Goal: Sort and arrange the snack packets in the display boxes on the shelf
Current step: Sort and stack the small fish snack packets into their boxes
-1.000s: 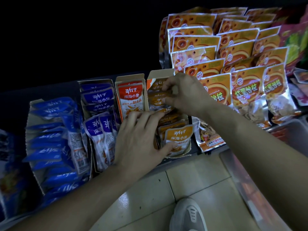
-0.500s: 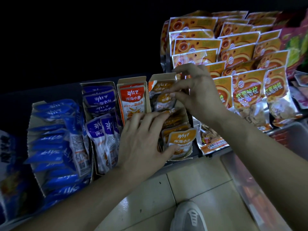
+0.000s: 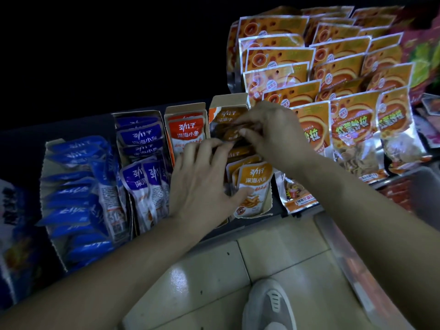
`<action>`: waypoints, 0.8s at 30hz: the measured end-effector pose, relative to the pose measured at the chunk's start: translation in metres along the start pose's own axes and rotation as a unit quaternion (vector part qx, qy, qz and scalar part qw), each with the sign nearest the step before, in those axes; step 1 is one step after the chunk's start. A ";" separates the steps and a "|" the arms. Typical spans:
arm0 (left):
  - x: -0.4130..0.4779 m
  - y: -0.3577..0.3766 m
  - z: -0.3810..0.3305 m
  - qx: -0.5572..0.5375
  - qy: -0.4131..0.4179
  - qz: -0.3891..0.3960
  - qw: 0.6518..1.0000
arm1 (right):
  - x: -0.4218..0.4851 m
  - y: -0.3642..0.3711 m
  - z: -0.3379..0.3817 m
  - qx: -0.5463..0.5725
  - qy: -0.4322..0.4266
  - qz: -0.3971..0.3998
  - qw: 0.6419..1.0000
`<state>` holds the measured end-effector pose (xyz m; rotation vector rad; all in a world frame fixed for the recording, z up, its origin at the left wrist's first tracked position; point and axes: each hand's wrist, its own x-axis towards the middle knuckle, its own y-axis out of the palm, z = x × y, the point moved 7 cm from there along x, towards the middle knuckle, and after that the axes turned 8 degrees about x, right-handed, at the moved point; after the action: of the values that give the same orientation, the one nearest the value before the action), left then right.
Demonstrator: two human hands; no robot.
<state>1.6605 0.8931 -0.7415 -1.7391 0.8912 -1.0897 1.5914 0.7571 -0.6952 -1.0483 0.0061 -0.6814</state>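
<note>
- An orange packet (image 3: 232, 134) sits at the 12 o'clock end of its display box (image 3: 228, 100) on the shelf; the right hand (image 3: 273, 129) pinches it between thumb and fingertips
- The left hand (image 3: 202, 186) lies spread at the box's 9 o'clock side; its thumb touches the front packet (image 3: 254, 186) at the 6 o'clock end; its fingertips bend beside the pinched packet, and I cannot tell whether they grip
- Red packets (image 3: 188, 132) stand at the box's 9 o'clock; purple packets (image 3: 142, 182) and blue packets (image 3: 76, 186) lie further that way
- Large orange bags (image 3: 352, 125) at 2 o'clock; tiled floor (image 3: 273, 253) and a grey shoe (image 3: 269, 306) at 6 o'clock
</note>
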 end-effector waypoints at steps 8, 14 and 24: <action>0.000 0.002 0.003 -0.008 -0.001 0.017 1.000 | -0.047 -0.016 0.000 0.064 0.036 -0.033 0.997; 0.004 0.002 0.007 -0.049 0.015 0.048 0.998 | -0.118 -0.006 -0.019 0.119 0.141 -0.050 0.981; 0.006 -0.012 0.016 -0.204 0.011 0.066 0.977 | -0.120 0.046 -0.021 0.132 0.204 -0.055 0.968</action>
<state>1.6788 0.8975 -0.7321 -1.9642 1.2960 -0.8809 1.5128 0.8170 -0.7794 -0.6434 0.2105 -0.9626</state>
